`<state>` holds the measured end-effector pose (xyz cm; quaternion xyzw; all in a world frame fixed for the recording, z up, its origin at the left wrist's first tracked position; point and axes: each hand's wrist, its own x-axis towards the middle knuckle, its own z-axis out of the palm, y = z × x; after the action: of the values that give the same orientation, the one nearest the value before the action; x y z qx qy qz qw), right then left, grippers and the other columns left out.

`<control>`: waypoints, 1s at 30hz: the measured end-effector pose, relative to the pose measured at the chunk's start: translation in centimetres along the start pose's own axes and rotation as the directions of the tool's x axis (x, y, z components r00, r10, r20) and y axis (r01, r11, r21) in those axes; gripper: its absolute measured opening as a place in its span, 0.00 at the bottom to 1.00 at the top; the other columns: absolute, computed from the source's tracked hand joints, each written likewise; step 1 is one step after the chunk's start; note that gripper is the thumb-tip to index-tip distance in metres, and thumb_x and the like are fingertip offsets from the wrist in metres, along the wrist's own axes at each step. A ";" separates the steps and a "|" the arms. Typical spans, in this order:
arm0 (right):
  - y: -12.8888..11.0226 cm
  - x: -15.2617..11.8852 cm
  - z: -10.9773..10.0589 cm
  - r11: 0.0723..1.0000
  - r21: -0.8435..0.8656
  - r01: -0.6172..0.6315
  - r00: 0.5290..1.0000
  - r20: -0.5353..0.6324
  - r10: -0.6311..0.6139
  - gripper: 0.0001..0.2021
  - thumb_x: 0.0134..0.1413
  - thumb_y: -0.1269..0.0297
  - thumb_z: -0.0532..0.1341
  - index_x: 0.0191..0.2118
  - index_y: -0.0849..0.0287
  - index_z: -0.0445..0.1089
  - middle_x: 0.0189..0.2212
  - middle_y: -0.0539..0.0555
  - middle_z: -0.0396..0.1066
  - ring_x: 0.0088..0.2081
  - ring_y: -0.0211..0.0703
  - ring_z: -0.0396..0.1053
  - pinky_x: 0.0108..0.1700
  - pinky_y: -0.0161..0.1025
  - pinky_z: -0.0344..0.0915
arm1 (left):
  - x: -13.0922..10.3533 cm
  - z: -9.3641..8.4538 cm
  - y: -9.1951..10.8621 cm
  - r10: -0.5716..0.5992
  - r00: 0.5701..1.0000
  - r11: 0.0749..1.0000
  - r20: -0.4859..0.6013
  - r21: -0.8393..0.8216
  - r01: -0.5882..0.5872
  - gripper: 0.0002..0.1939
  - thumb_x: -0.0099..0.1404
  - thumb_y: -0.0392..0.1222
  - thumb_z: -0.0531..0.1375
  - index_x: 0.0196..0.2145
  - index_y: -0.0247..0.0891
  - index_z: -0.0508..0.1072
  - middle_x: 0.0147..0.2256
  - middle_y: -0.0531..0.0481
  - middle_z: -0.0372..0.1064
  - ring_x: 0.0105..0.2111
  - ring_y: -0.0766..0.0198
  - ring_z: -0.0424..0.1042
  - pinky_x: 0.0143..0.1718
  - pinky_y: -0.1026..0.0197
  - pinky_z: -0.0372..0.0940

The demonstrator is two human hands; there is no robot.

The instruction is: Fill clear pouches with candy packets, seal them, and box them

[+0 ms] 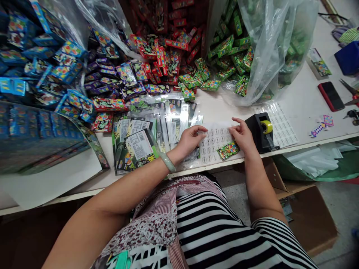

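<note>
A white sheet of round printed stickers (212, 142) lies near the table's front edge. At its upper left corner my left hand (193, 139) has thumb and fingertips pressed together; whatever is between them is too small to make out. Over the sheet's upper right part is my right hand (241, 135), its thumb and index fingertip close together, with too little detail to tell what they hold. A small green packet (227, 150) rests on the sheet's lower right, just below my right hand. Flat black and green pouches (138, 146) are spread to the left of my left hand.
Heaps of blue (66, 67), purple (102, 76), red (168, 56) and green packets (231, 48) cover the back. A black tape dispenser (259, 132) stands right of my right hand, beside more sticker sheets (280, 125). Farther right are a red phone (331, 96) and scissors (350, 89).
</note>
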<state>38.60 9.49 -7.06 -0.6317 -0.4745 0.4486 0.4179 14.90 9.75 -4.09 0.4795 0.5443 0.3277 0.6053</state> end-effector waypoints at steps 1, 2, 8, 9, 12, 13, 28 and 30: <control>-0.2 0.0 0.0 1.000 0.015 -0.009 1.000 0.002 0.009 0.25 0.48 0.57 0.63 0.54 0.53 0.64 0.25 0.44 0.65 0.23 0.35 0.59 0.27 0.35 0.58 | 0.0 -0.1 0.0 -0.003 1.000 1.000 0.000 0.004 0.003 0.08 0.57 0.34 0.63 0.36 0.37 0.76 0.25 0.56 0.67 0.20 0.72 0.59 0.20 0.67 0.57; -0.4 0.0 0.1 1.000 0.024 -0.020 1.000 0.006 0.020 0.25 0.47 0.57 0.63 0.54 0.52 0.64 0.25 0.43 0.65 0.24 0.35 0.59 0.27 0.35 0.58 | 0.1 -0.1 0.0 -0.005 1.000 1.000 -0.001 0.004 0.005 0.08 0.57 0.35 0.63 0.36 0.37 0.76 0.25 0.56 0.67 0.20 0.72 0.59 0.20 0.67 0.56; -0.8 0.3 0.4 1.000 0.026 -0.007 1.000 0.012 0.007 0.22 0.45 0.55 0.63 0.49 0.52 0.69 0.27 0.46 0.66 0.27 0.37 0.62 0.31 0.37 0.63 | 0.6 -0.5 0.0 0.047 0.998 0.999 -0.041 0.004 -0.047 0.05 0.57 0.34 0.64 0.34 0.37 0.75 0.27 0.53 0.70 0.29 0.67 0.68 0.29 0.64 0.64; -0.8 0.4 0.4 0.999 0.034 0.003 1.000 -0.012 -0.002 0.20 0.45 0.55 0.64 0.46 0.53 0.71 0.27 0.47 0.67 0.28 0.38 0.63 0.32 0.38 0.64 | 0.7 -0.4 0.0 0.053 0.997 0.998 -0.053 -0.010 -0.054 0.05 0.57 0.34 0.64 0.34 0.36 0.76 0.28 0.52 0.71 0.31 0.67 0.69 0.32 0.63 0.65; -0.6 0.5 0.5 0.996 0.089 -0.019 0.998 -0.063 0.024 0.17 0.42 0.55 0.66 0.41 0.54 0.74 0.31 0.49 0.71 0.31 0.39 0.66 0.36 0.39 0.66 | 0.8 -0.3 0.2 0.046 0.996 0.997 -0.074 -0.051 -0.050 0.09 0.58 0.33 0.63 0.38 0.36 0.76 0.32 0.50 0.73 0.32 0.67 0.70 0.35 0.62 0.67; -0.5 0.5 0.5 0.993 0.112 -0.041 0.998 -0.051 0.047 0.18 0.42 0.55 0.67 0.40 0.55 0.75 0.32 0.50 0.72 0.32 0.39 0.67 0.37 0.40 0.67 | 0.8 -0.3 0.2 0.043 0.996 0.998 -0.078 -0.041 -0.047 0.10 0.58 0.33 0.63 0.40 0.35 0.76 0.33 0.50 0.73 0.33 0.67 0.70 0.36 0.62 0.67; -0.1 0.4 -0.1 0.999 0.004 -0.035 0.999 0.039 0.035 0.17 0.40 0.55 0.70 0.38 0.57 0.77 0.29 0.49 0.72 0.31 0.39 0.66 0.38 0.41 0.66 | 0.9 -0.4 -0.1 0.181 0.981 0.956 -0.073 0.248 -0.158 0.04 0.61 0.37 0.63 0.34 0.37 0.78 0.31 0.51 0.74 0.32 0.65 0.70 0.36 0.60 0.63; -0.3 0.2 -0.3 0.999 -0.041 -0.011 0.999 0.036 0.012 0.15 0.41 0.53 0.68 0.35 0.57 0.77 0.30 0.51 0.72 0.33 0.41 0.67 0.39 0.42 0.67 | 0.8 -0.5 0.3 0.193 0.979 0.940 -0.071 0.298 -0.164 0.03 0.61 0.38 0.63 0.32 0.37 0.78 0.29 0.51 0.72 0.32 0.64 0.69 0.37 0.60 0.63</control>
<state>38.82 9.76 -6.79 -0.6345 -0.4873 0.4526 0.3938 14.58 10.67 -4.01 0.5939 0.5698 0.3212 0.4684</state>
